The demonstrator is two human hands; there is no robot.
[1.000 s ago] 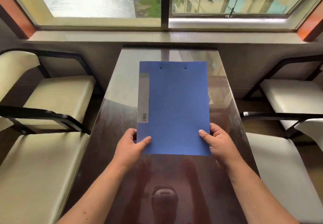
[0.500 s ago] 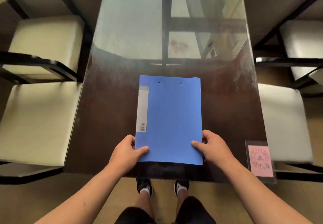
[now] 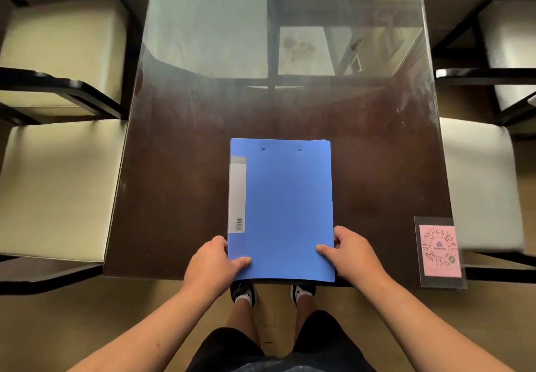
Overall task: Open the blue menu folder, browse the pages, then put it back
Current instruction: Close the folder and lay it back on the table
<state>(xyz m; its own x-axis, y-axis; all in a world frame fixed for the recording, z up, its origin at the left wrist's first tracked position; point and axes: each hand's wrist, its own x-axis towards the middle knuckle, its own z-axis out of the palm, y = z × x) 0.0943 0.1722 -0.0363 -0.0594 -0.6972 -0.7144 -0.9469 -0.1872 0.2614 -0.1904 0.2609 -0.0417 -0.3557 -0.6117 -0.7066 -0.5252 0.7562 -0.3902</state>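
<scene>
Two hands grip the closed blue menu folder (image 3: 280, 209) by its near corners: left hand (image 3: 213, 261) at the spine side, right hand (image 3: 352, 252) opposite, thumbs on the cover. It stretches away from both hands over the worktop (image 3: 179, 168), long axis pointing forward, spine label leftward. Both forearms angle inward.

the folder (image 3: 285, 209) is seen as matt blue plastic with a pale paper spine label. the surface (image 3: 179, 168) is dark wood under glossy, reflective glass. the chairs (image 3: 58, 186) are cushioned in smooth cream leatherette on glossy black frames.
</scene>
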